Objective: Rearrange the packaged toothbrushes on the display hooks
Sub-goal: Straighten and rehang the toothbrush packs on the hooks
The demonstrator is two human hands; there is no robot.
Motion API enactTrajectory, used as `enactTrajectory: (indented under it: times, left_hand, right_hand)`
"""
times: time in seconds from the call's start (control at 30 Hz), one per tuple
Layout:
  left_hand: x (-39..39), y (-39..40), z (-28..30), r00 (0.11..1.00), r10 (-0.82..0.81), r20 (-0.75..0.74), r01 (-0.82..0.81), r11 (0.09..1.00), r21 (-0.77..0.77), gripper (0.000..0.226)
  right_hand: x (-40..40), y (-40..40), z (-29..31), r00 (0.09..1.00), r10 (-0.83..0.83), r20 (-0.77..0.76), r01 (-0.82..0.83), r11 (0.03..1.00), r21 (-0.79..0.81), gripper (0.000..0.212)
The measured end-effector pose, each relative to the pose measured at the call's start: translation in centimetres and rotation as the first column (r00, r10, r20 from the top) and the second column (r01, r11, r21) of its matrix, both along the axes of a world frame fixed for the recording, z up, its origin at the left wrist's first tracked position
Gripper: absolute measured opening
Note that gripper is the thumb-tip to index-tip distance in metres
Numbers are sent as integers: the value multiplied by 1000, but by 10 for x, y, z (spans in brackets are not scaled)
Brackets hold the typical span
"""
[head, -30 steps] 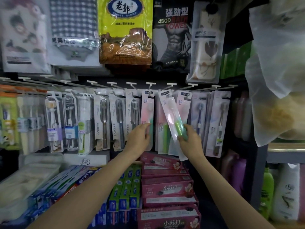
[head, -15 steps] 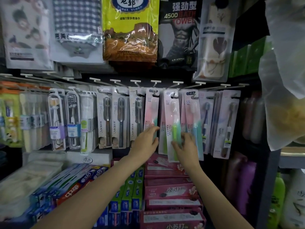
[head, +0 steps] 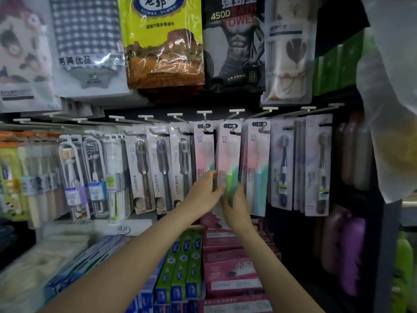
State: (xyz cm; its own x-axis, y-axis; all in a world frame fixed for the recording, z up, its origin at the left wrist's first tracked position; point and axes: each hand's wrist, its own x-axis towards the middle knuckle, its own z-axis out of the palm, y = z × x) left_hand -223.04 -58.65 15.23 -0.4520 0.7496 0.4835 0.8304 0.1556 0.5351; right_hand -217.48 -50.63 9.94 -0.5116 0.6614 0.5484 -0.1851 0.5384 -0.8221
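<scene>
Forearms come in from 6 and 7 o'clock and meet at the centre of the view. The left hand [head: 203, 193] reaches up from 7 o'clock, its fingers curled round the left edge of the green toothbrush pack [head: 229, 163], thumb tip on the front of the card. The right hand [head: 237, 203] rises from 6 o'clock just below it and grips the lower end of the same pack; its fingertips are blurred, so the exact hold is hard to read. That pack hangs upright from a display hook [head: 235, 112] at about 12 o'clock of the hands, pink card with a green handle. Just beside it at 9 o'clock hangs a second pink pack [head: 204, 152], and at 3 o'clock the blue-handled pack [head: 257, 168]. Further toward 9 o'clock hang three grey LMK packs [head: 158, 168], then clear blister packs [head: 74, 177]. Toward 3 o'clock hang lilac packs [head: 318, 163]. Below the hands, at 6 o'clock, pink boxes [head: 230, 272] are stacked beside green toothpaste cartons [head: 180, 267]. Farthest up, at 12 o'clock, hang a yellow cloth bag [head: 162, 41] and a black towel pack [head: 234, 46].
</scene>
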Motion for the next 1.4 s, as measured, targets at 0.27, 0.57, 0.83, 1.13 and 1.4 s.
enactTrajectory:
  times: [0.27, 0.57, 0.83, 1.13, 1.4]
  left_hand:
    - [-12, -19, 20, 997, 63, -33, -64, 998, -27, 55]
    - [-22, -27, 31, 963, 220, -157, -226, 974, -26, 46]
    - [-17, -20, 17, 974, 194, -115, -192, 981, 21, 37]
    - [-18, -1, 0, 951, 273, -146, -261, 961, 95, 38]
    - [-12, 4, -12, 962, 245, -122, -222, 958, 181, 32]
  right_hand:
    - [-1, -52, -10, 968, 211, 133, -231, 960, 160, 75]
    - [4, -38, -21, 987, 67, 149, -105, 958, 266, 75]
    - [39, -17, -9, 901, -362, -240, 401, 906, 137, 40]
    - [50, 57, 27, 964, -221, 149, 232, 971, -60, 61]
    - [89, 62, 22, 948, -276, 160, 266, 961, 81, 53]
